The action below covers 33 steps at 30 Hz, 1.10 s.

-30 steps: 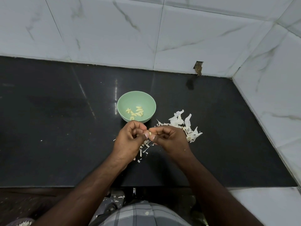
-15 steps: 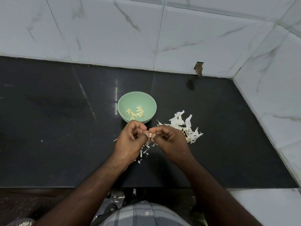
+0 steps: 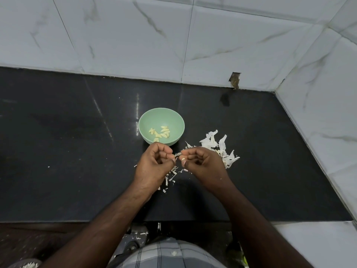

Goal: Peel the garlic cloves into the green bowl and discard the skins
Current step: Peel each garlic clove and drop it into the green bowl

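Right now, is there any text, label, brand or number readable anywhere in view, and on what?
None: no readable text shows on the round pale green plastic bowl, the glossy black stone counter, the white marble-pattern wall tiles or the checked cloth.

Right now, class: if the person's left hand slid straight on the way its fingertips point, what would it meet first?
The left hand points right, toward the right hand, which pinches a small pale garlic clove. It would probably meet that clove or those fingertips first; depth is hard to judge.
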Available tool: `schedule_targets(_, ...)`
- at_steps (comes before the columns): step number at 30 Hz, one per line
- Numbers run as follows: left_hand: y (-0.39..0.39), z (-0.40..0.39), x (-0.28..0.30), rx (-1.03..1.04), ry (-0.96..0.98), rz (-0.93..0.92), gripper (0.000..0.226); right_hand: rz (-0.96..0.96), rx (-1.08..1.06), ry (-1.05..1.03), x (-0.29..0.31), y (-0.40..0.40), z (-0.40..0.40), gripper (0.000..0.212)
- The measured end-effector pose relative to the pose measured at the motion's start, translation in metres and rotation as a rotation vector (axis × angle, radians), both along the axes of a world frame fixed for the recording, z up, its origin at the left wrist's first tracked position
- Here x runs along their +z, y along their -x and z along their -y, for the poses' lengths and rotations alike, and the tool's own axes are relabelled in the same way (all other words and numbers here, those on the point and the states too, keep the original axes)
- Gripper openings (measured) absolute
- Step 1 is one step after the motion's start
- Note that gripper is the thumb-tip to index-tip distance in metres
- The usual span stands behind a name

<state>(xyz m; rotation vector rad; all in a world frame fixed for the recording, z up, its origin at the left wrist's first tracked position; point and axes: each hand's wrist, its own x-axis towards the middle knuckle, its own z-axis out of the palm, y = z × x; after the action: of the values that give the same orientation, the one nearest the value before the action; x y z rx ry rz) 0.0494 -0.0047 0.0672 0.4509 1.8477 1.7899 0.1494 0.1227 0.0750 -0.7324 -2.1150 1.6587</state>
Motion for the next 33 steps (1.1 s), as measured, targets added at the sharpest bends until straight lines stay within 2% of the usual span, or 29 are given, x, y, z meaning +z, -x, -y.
schedule_targets(3,-0.002,-0.001,-0.002,-0.028,0.025,-0.045,0.027,0.014,0.002,-0.016,-0.001,-0.003,-0.002,0.026)
schedule_targets(8,-0.004,-0.005,-0.001,-0.071,0.092,-0.107,0.013,0.016,0.0,-0.068,0.0,-0.009,-0.007,0.032)
schedule_targets(13,-0.004,-0.008,-0.006,-0.121,0.111,-0.177,0.03,-0.006,-0.005,-0.033,0.0,-0.013,-0.007,0.037)
schedule_targets(19,-0.008,-0.008,-0.003,-0.151,0.111,-0.134,0.011,0.001,-0.008,-0.052,-0.001,-0.015,-0.007,0.032)
schedule_targets(26,-0.01,-0.006,0.004,-0.143,0.066,0.023,0.004,-0.018,0.044,-0.098,0.002,-0.016,-0.003,0.026)
schedule_targets(30,-0.008,-0.003,0.005,-0.146,0.05,0.06,0.007,-0.033,0.043,-0.136,0.002,-0.014,0.0,0.029)
schedule_targets(33,-0.007,-0.002,0.006,-0.142,0.033,0.071,0.007,-0.04,0.016,-0.166,0.0,-0.013,0.002,0.023)
